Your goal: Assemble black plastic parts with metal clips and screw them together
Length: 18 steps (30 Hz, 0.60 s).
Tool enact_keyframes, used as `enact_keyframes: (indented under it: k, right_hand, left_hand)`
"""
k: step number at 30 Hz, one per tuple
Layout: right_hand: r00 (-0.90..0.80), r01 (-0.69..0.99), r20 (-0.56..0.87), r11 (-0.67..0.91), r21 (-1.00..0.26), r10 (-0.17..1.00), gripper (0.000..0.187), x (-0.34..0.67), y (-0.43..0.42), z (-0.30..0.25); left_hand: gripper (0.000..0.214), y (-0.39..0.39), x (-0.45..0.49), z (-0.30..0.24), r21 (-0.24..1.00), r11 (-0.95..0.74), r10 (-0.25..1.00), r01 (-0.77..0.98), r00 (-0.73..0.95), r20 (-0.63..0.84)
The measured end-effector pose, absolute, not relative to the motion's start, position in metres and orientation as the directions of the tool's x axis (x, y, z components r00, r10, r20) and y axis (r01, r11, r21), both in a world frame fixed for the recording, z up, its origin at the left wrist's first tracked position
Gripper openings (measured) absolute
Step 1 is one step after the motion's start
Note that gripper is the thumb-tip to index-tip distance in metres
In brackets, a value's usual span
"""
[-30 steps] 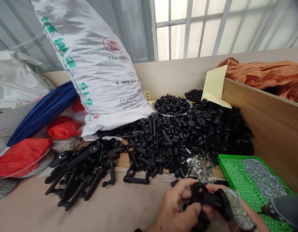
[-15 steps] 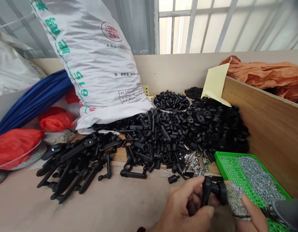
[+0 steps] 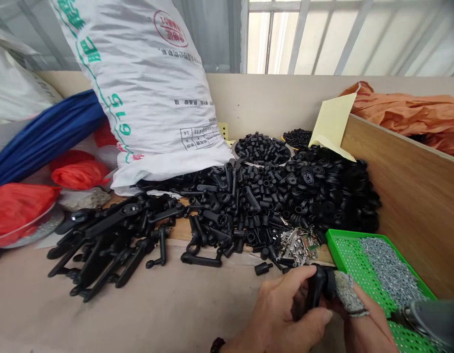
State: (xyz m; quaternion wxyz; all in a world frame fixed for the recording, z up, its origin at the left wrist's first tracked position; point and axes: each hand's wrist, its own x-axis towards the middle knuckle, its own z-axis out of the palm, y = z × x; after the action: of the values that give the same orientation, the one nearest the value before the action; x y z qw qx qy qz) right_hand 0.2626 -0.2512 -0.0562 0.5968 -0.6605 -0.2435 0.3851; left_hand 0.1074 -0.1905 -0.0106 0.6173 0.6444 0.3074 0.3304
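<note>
My left hand (image 3: 274, 314) is closed round a black plastic crank handle (image 3: 315, 289), held upright between thumb and fingers. On its right side a round black cap (image 3: 329, 283) sits close against the crank, partly hidden by the fingers. My right hand (image 3: 370, 323) grips this cap, and a grey knitted cover (image 3: 350, 294) is on one of its fingers. Just beyond the hands lie a loose black knob (image 3: 263, 268) and a heap of small metal strips (image 3: 298, 245). Whether the cap touches the crank all round cannot be seen.
Black cranks (image 3: 101, 245) lie piled at left, black knobs and round covers (image 3: 322, 191) behind. A green tray (image 3: 344, 250) of small screws stands at right, with a dark power tool (image 3: 433, 318) over its near end. A wooden board (image 3: 407, 186) and white sack (image 3: 164, 98) bound the heap.
My right hand has moved left, bringing the round cap closer to the crank; the gap between them has narrowed. My left hand keeps its hold. The view has shifted slightly.
</note>
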Motion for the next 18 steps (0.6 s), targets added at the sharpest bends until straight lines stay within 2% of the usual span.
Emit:
enact_keyframes:
  k: [3,6,8,13,18]
  right_hand:
    - [0.53,-0.189,-0.245,-0.168,-0.967,0.812,0.037,0.264,-0.25,-0.055]
    - [0.441,-0.387,-0.373,-0.202,-0.9,0.816,0.035,0.262,-0.252,-0.056]
    - [0.386,-0.451,-0.396,-0.204,-0.869,0.833,0.033,0.262,-0.253,-0.058]
    - [0.372,-0.382,-0.326,-0.177,-0.907,0.869,0.032,0.267,-0.25,-0.064]
    - [0.429,-0.318,-0.32,-0.191,-0.929,0.845,0.031,0.257,-0.252,-0.056]
  left_hand:
    - [0.041,-0.19,0.107,-0.012,0.997,-0.074,0.809,-0.008,0.584,0.065]
    - [0.038,-0.19,0.106,-0.012,0.993,-0.117,0.812,0.001,0.576,0.095]
    - [0.035,-0.19,0.106,-0.012,0.988,-0.154,0.809,0.013,0.576,0.118]
    - [0.03,-0.19,0.104,-0.012,0.976,-0.213,0.799,0.046,0.583,0.147]
    - [0.034,-0.189,0.102,-0.012,0.98,-0.194,0.803,0.037,0.58,0.137]
